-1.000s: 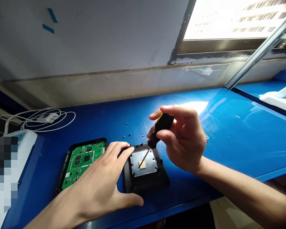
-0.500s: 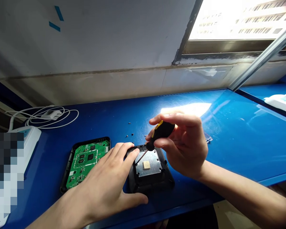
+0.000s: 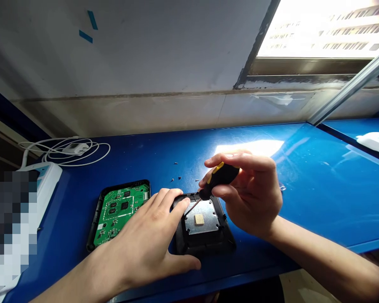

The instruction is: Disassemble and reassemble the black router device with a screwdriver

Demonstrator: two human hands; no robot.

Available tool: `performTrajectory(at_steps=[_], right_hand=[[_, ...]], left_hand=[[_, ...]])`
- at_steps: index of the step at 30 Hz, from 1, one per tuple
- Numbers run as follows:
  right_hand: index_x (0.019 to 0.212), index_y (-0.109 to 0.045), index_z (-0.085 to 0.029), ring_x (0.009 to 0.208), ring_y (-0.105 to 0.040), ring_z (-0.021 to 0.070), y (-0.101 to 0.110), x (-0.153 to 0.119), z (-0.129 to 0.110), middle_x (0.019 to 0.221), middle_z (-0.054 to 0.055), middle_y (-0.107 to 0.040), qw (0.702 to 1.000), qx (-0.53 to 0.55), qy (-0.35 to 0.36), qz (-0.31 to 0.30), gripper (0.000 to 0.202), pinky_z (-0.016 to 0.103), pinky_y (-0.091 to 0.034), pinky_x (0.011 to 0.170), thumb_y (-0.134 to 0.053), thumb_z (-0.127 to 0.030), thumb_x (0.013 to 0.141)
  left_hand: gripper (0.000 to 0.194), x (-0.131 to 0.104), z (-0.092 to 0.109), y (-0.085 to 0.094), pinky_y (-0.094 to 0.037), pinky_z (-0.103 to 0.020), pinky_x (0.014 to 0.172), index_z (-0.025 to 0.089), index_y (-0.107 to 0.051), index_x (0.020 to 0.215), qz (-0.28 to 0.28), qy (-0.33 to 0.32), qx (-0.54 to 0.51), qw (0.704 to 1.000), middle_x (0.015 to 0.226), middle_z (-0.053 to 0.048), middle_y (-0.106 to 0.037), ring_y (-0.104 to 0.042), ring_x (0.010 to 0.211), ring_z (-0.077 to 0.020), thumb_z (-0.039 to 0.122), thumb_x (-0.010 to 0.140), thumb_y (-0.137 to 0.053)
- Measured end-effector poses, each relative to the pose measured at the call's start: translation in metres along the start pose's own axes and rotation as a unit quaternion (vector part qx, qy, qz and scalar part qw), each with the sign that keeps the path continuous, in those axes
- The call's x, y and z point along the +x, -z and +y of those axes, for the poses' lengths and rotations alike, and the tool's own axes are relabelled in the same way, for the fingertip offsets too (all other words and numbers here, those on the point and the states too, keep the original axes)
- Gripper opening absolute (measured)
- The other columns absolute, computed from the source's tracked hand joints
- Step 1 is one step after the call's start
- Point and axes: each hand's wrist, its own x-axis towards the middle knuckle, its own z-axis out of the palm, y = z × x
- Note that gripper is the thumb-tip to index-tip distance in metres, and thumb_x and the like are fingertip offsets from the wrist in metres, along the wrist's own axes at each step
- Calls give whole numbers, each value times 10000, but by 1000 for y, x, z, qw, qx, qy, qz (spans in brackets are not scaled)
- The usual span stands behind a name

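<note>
My right hand (image 3: 252, 193) is closed round a black and yellow screwdriver (image 3: 219, 176), its shaft slanting down to the left edge of a metal plate (image 3: 206, 227). That plate, with a beige square pad (image 3: 199, 219) on it, lies inside a black plastic cover (image 3: 205, 246). With fingers spread, my left hand (image 3: 154, 233) rests along the cover's left side, thumb near its front edge. Partly behind this hand is a green circuit board (image 3: 124, 205) in a black casing (image 3: 93, 223).
Several small screws (image 3: 180, 178) lie on the blue table (image 3: 139, 151) behind the cover. A coiled white cable with an adapter (image 3: 77, 148) sits at the back left, near a white device (image 3: 52, 176). A small clear item (image 3: 282, 186) is beyond my right hand.
The whole view has shifted slightly, so everything appears a little further right. Both hands keep nearly the same pose, and the screwdriver tip stays at the plate's left edge.
</note>
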Motion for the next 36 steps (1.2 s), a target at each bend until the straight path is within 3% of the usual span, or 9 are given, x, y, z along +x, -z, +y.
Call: performTrajectory(at_steps=[24, 36], right_hand=[[1236, -595, -348, 686, -756, 135, -2, 6, -5, 1074, 12, -694, 1000, -8, 20, 1, 363, 301, -698, 570, -758, -253, 926], [1281, -603, -341, 735, -756, 138, 2, 4, -6, 1112, 22, -670, 999, 12, 28, -11, 433, 313, -708, 600, -757, -170, 913]], left_hand=[[833, 0, -3, -2, -543, -577, 1052, 228, -539, 1421, 18, -13, -4, 1000, 1492, -143, -517, -533, 1313, -392, 630, 755, -836], [842, 2, -1, -1, -533, -579, 1068, 211, -512, 1448, -3, -8, 9, 1000, 1518, -158, -489, -511, 1340, -389, 629, 783, -814]])
